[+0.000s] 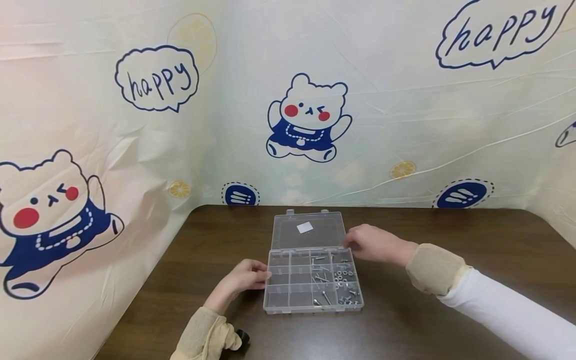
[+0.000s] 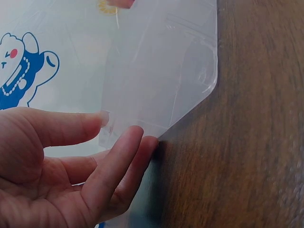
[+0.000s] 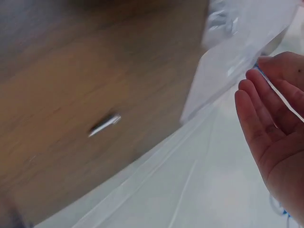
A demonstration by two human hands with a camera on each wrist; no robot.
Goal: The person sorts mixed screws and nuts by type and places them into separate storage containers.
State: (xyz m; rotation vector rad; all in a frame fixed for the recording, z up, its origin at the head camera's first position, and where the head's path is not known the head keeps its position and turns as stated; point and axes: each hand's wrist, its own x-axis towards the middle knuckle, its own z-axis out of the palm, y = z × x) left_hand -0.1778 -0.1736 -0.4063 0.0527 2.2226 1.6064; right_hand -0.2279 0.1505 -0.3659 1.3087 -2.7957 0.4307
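A clear plastic compartment box stands on the table, its lid laid back away from the person. My left hand is at the box's left side. In the left wrist view, its thumb and fingers hold the edge of the box. My right hand hovers at the back right corner, beside the lid's hinge. Its fingers lie close together in the right wrist view; whether they pinch anything small is hidden. Screws, nuts and short bolts fill the right-hand compartments.
A small metal screw lies on the brown table, blurred, in the right wrist view. Another dark object shows beside the left sleeve. A printed curtain hangs behind the table. A white label is on the lid.
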